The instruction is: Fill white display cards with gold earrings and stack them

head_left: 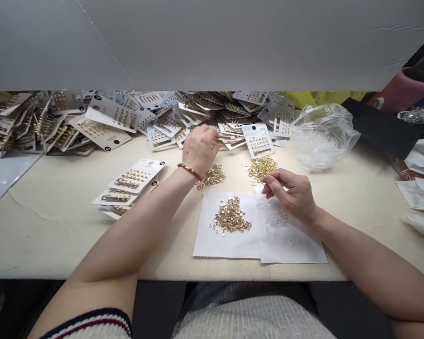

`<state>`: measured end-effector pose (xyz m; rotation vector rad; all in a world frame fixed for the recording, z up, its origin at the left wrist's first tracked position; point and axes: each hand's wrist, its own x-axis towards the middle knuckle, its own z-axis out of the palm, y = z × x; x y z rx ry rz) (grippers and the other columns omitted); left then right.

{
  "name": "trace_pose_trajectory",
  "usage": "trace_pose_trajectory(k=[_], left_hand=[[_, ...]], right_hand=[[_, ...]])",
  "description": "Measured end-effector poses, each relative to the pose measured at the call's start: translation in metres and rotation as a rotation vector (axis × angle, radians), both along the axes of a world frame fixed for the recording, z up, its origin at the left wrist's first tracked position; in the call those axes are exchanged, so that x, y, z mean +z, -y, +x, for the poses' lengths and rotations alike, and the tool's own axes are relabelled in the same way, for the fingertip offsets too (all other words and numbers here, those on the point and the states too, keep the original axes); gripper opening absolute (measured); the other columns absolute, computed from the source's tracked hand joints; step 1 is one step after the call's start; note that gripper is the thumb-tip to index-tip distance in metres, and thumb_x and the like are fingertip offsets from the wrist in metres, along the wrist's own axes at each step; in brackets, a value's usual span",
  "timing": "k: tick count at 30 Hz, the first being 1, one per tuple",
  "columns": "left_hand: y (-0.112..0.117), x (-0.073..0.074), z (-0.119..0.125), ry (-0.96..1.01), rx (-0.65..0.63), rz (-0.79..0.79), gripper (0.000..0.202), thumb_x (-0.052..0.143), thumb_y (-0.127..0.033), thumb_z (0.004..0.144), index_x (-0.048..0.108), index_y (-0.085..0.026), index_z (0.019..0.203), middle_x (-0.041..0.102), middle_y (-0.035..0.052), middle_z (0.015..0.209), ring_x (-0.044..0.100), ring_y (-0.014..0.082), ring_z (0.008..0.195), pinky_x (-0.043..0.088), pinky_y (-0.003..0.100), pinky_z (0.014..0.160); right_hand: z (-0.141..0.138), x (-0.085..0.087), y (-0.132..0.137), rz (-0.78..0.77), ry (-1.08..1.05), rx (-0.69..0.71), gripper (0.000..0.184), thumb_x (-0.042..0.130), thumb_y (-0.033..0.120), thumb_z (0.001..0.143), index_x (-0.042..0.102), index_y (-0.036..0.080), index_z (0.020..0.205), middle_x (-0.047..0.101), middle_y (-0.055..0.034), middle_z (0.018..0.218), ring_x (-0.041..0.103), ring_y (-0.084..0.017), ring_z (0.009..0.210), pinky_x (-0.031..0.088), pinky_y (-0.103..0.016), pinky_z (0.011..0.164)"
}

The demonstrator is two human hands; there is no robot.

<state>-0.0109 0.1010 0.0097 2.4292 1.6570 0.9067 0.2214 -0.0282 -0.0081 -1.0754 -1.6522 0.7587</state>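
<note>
Head view: the left hand (199, 149) was stretched to the heap of earring cards (162, 120) at the back of the tabletop (49, 235), fingers curled on a card; a firm grip could not be told. The right hand (291, 194) was held pinched narrow over the white paper sheet (297, 247), just beside the gold hoops (262, 166)

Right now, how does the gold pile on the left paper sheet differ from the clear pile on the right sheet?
Colour: the gold pile is shiny yellow; the clear pile is pale, almost lost against its paper. Spread: gold pile heaped tight; clear pile thin and scattered. Hands: nothing touches the gold pile; the right hand is at the clear pile's far edge. Both are loose small parts on white paper.
</note>
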Motion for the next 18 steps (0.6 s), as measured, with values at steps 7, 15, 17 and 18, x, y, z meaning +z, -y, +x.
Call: trace_pose_trajectory(k=[7,15,17,18], left_hand=[[-0.023,-0.001,-0.013,-0.065,-0.098,0.067,0.025,0.048,-0.018,0.09,0.06,-0.022,0.068,0.065,0.0098,0.083,0.058,0.0295,0.088,0.042,0.048,0.082],[0.001,0.055,-0.044,0.199,0.085,0.424,0.005,0.064,-0.018,0.088,0.059,-0.018,0.086,0.064,-0.0013,0.093,0.055,0.0145,0.097,0.045,0.037,0.098],[0.016,0.064,-0.042,0.303,0.059,0.341,0.005,0.065,-0.016,0.088,0.06,-0.016,0.089,0.062,-0.0032,0.082,0.058,0.0092,0.078,0.052,0.029,0.078],[0.022,0.066,-0.039,0.359,0.053,0.298,0.006,0.067,-0.015,0.087,0.061,-0.015,0.086,0.062,-0.0032,0.078,0.06,0.0086,0.072,0.052,0.027,0.07]], right_hand=[[-0.001,0.0,-0.001,0.006,0.032,0.009,0.02,0.056,0.028,0.094,0.068,0.017,0.083,0.07,0.0,0.064,0.064,-0.008,0.05,0.058,-0.02,0.045],[0.0,0.001,-0.001,0.006,0.012,0.009,0.019,0.057,0.027,0.094,0.068,0.016,0.082,0.069,-0.0007,0.063,0.066,-0.009,0.051,0.058,-0.022,0.047],[0.0,0.001,-0.001,-0.007,-0.008,0.0,0.019,0.058,0.028,0.094,0.068,0.016,0.084,0.07,-0.0012,0.065,0.067,-0.01,0.054,0.06,-0.023,0.049],[0.0,0.0,-0.001,-0.019,-0.021,-0.007,0.019,0.057,0.028,0.094,0.069,0.016,0.085,0.07,-0.0013,0.066,0.068,-0.01,0.056,0.06,-0.023,0.05]])
